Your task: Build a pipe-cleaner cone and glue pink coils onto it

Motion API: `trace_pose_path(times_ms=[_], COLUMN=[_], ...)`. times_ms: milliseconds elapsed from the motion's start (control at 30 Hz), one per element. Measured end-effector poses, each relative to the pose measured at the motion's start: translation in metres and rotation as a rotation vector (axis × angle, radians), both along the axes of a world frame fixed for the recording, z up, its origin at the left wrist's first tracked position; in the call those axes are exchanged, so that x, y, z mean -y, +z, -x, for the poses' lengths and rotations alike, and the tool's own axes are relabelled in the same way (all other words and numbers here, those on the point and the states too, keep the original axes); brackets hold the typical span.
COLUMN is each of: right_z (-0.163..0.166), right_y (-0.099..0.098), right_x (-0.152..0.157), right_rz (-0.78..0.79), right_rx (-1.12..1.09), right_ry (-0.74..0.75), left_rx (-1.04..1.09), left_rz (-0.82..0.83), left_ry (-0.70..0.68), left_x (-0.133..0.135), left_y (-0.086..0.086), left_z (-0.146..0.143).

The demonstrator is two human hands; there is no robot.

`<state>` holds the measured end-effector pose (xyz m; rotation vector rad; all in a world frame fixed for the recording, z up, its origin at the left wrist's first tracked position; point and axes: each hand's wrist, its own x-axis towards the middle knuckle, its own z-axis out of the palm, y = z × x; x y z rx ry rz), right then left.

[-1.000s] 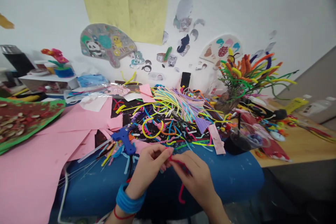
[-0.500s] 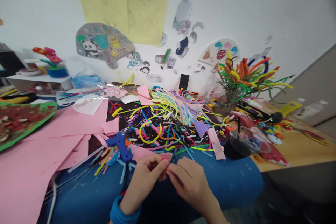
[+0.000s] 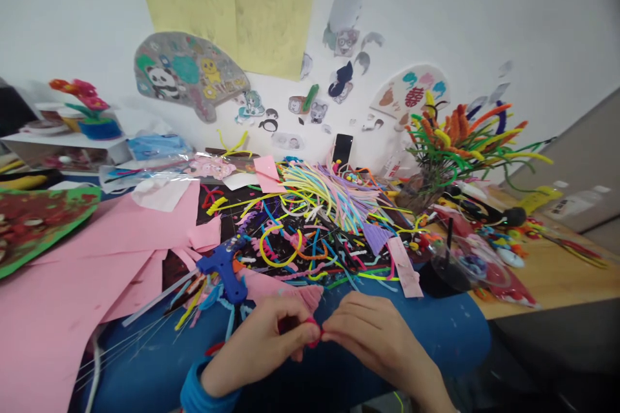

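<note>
Pink paper (image 3: 140,232) is spread at the left, beside a blue glue gun (image 3: 225,268) laid on the blue-covered bench (image 3: 431,329). By the left hand (image 3: 268,339), a small red fuzzy piece (image 3: 313,330) is pinched between thumb and fingers above the front edge. Its right end is met by the narrowed fingertips of the right hand (image 3: 382,332), where it is also gripped. Farther right, a pink strip (image 3: 405,268) is seen near a clear-sided cup (image 3: 453,264) with a dark straw.
</note>
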<state>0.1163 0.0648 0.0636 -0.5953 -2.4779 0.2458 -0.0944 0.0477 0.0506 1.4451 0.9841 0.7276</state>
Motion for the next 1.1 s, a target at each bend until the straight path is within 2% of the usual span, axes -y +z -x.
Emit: trace_pose_path(times_ms=[133, 333, 500, 767, 933, 1033, 1100], right_z=[-0.002, 0.007, 0.011, 0.011, 0.014, 0.017, 0.021], right_y=[-0.006, -0.009, -0.011, -0.016, -0.019, -0.024, -0.029], right_x=[0.0, -0.001, -0.001, -0.01, -0.01, -0.006, -0.002], right_rz=[0.073, 0.127, 0.16, 0.25, 0.318, 0.324, 0.292], right_rx=[-0.076, -0.159, -0.137, -0.121, -0.167, -0.206, -0.28], right_ry=[-0.085, -0.116, -0.116, -0.062, -0.029, -0.096, -0.181], left_rx=[0.116, 0.148, 0.109, -0.028, 0.025, 0.093, 0.13], left_rz=[-0.001, 0.018, 0.013, -0.05, 0.056, 0.013, -0.1], left_ry=[0.069, 0.11, 0.089, 0.032, 0.003, 0.07, 0.216], left_x=[0.001, 0.003, 0.002, 0.002, -0.002, -0.002, -0.001], left_y=[-0.006, -0.017, -0.022, -0.02, -0.027, -0.031, -0.031], left_z=[-0.001, -0.001, 0.001, 0.001, 0.001, -0.001, -0.003])
